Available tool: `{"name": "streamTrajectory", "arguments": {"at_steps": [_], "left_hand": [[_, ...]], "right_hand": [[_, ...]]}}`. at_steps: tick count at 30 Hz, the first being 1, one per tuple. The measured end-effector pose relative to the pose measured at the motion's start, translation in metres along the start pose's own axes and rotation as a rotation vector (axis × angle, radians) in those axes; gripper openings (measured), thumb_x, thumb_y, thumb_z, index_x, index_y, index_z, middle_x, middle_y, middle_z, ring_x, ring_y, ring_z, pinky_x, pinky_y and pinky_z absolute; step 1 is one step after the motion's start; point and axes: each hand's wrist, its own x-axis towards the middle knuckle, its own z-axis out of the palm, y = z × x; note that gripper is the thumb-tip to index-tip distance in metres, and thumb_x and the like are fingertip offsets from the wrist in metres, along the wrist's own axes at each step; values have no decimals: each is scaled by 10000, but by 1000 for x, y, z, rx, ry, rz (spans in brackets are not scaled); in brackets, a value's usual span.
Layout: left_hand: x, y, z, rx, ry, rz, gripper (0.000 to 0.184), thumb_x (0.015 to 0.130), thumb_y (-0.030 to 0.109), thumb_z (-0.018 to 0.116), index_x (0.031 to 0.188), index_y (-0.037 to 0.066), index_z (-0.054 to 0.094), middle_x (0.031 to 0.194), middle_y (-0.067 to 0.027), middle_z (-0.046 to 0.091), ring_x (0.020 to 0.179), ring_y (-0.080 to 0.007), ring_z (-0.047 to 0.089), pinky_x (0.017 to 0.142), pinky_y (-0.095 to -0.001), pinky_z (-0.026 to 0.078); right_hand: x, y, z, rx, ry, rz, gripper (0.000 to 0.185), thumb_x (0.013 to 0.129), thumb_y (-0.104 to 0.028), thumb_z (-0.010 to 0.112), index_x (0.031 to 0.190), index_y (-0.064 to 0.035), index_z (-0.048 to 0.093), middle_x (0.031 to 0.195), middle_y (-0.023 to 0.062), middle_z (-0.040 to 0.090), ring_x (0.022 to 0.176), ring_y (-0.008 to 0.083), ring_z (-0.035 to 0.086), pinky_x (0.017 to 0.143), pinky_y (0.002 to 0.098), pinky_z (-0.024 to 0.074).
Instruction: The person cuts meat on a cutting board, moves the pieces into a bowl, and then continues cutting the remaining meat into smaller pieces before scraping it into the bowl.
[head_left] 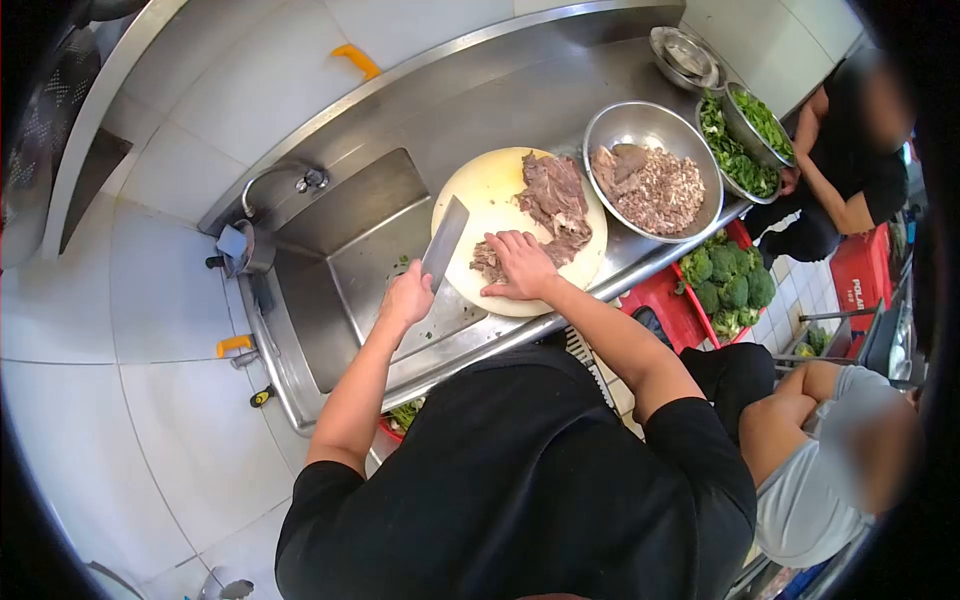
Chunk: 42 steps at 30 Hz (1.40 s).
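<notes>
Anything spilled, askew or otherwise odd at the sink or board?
Minor: a few green scraps lie loose in the basin. They look stray, since the board holds only meat. No visible damage, and no meat spilled off the board.

The tabletop (450, 105) is stainless steel with a raised rim and a recessed sink (345, 262). A round, pale yellow board (478, 185) lies flat at the sink edge. Just beside it stands a wide steel bowl (640, 112) containing chopped meat (662, 190). Toward the far end are nested metal bowls (690, 55) and, near the front edge, a bowl of leafy greens (738, 160).
</notes>
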Motion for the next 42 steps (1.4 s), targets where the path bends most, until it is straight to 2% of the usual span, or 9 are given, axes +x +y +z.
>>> {"name": "streamTrajectory", "arguments": {"at_steps": [5,14,21,25,28,31,32,41,42], "left_hand": [[-4,7,3,16,14,-24,302,1053,250,517,1263,34,542,1101,-343,700,1074,-523,671,959,-609,511],[-5,10,7,53,11,-24,290,1051,242,515,1246,29,545,1089,-341,705,1072,-517,677,950,-606,518],[-6,12,5,68,16,-29,285,1051,243,514,1241,34,553,1082,-337,707,1063,-512,683,941,-600,524],[-8,14,0,70,-13,-51,289,1052,241,510,1253,37,548,1072,-325,711,1060,-500,689,934,-595,529],[-7,10,1,57,-6,-29,286,1054,247,507,1252,43,546,1057,-314,716,1051,-492,695,925,-596,530],[-10,11,-2,51,-11,-20,307,1058,261,523,1279,48,528,1065,-309,719,1023,-510,694,908,-609,535],[-12,13,-4,52,-31,-20,309,1060,261,520,1284,50,527,1061,-306,720,1019,-508,695,903,-610,536],[-8,2,-3,66,-60,62,263,1061,249,509,1236,54,534,996,-302,729,974,-502,711,864,-613,544],[-6,0,-2,61,-59,71,271,1057,248,516,1243,51,530,993,-307,725,972,-505,706,870,-612,542]], "right_hand": [[10,4,16,-16,-2,48,928,878,-619,702,1507,11,441,1367,201,545,1271,365,515,1105,512,389],[-8,2,5,-20,8,13,1211,778,-741,737,1604,21,288,1410,226,517,1322,390,491,1132,521,376],[-9,2,11,11,97,46,1194,802,-763,700,1588,46,305,1448,224,495,1349,377,470,1144,505,352],[6,-20,7,91,72,275,1047,798,-676,752,1488,39,422,1435,230,487,1359,386,443,1123,523,348],[0,-23,18,59,317,161,815,782,-570,796,1314,7,576,1424,226,481,1365,393,423,1115,556,336],[-9,-40,30,-75,350,167,582,773,-471,819,1120,-28,671,1416,223,478,1370,397,410,1111,573,324],[-7,-44,34,-80,408,189,333,803,-377,825,922,-98,687,1402,203,500,1343,395,437,1106,593,331],[-9,-66,27,14,509,387,160,825,-226,777,921,-102,747,1295,106,589,1244,325,511,1038,495,372],[-7,-69,12,47,531,373,124,841,-190,770,920,-98,742,1173,111,646,1151,330,572,992,482,405]]}}
